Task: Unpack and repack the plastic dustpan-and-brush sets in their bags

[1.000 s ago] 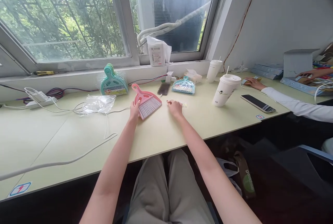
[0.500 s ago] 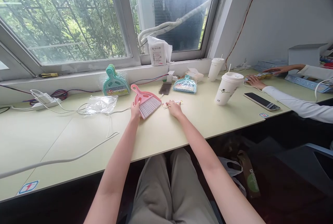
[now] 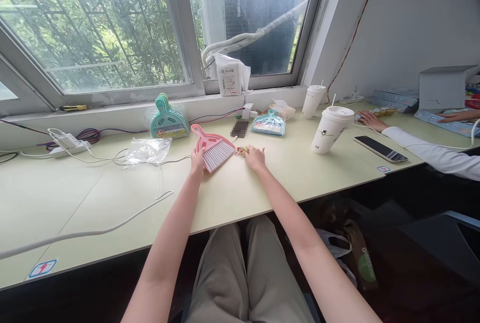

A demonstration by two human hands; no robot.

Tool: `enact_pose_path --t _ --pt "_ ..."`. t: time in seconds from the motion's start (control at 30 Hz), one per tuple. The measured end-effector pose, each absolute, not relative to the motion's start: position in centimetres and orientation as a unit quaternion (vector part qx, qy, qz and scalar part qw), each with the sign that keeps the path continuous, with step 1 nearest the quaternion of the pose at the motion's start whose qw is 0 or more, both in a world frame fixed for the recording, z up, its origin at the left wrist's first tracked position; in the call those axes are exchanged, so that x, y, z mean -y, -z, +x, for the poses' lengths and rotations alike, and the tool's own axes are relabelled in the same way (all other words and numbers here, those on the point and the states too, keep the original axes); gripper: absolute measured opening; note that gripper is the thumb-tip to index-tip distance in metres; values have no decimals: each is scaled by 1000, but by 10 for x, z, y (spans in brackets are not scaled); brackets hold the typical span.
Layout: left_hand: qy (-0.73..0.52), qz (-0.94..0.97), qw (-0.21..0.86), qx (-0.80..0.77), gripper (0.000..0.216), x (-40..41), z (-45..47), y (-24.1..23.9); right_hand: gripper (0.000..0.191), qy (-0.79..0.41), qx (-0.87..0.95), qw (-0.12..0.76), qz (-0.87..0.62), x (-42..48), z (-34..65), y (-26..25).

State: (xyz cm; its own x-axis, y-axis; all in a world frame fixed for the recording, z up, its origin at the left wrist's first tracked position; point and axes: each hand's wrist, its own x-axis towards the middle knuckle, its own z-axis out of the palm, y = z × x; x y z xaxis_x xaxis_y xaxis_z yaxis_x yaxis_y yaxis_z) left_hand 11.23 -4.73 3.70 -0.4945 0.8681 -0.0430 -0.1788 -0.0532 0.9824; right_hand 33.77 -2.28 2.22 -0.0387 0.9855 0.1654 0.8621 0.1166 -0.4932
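Note:
A pink toy-sized dustpan [image 3: 205,139] with a matching brush of pale bristles [image 3: 219,156] lies tilted on the table. My left hand [image 3: 197,158] is closed on its left edge. Just beyond its right corner, my right hand [image 3: 255,157] pinches a small, colourful printed label [image 3: 241,151], whose left part shows past the fingers. Behind the pink set stand several green dustpan sets [image 3: 168,120] in clear wrap. Another wrapped blue-green set [image 3: 268,123] lies farther back to the right.
A crumpled clear bag [image 3: 147,151] and white cables are on the left. Two white cups, the nearer cup [image 3: 330,130] larger in view, and a phone [image 3: 380,148] are on the right. Another person's hand [image 3: 372,120] rests near blue boxes. A tissue pack [image 3: 229,79] sits on the sill.
The label, flat under my right fingers before, is now gathered between them and partly lifted. The co-worker's farther hand has moved right to the blue boxes. My left hand keeps its hold.

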Motion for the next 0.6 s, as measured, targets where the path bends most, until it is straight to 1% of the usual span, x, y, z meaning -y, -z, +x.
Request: enact_pose_path --t 0.07,0.17,0.23,0.3,0.43,0.5,0.6 --pt "-655 311 403 -557 21 45 113 -34 37 -151 695 294 -639 24 336 -28" --pt "-651 318 407 -556 20 43 120 -26 48 -155 673 405 -599 29 330 -38" --pt "-648 320 419 -550 21 43 129 -23 52 -135 699 433 -553 34 321 -41" --pt "-648 326 446 -524 25 47 139 -22 52 -121 751 398 -513 39 311 -41" --pt "-651 346 492 -463 39 58 153 -32 54 -131 823 266 -485 49 290 -33" --pt "-664 343 494 -446 43 62 154 -37 58 -133 823 243 -496 51 285 -30" --pt "-675 344 493 -429 48 62 150 -39 61 -142 817 240 -505 51 285 -30"
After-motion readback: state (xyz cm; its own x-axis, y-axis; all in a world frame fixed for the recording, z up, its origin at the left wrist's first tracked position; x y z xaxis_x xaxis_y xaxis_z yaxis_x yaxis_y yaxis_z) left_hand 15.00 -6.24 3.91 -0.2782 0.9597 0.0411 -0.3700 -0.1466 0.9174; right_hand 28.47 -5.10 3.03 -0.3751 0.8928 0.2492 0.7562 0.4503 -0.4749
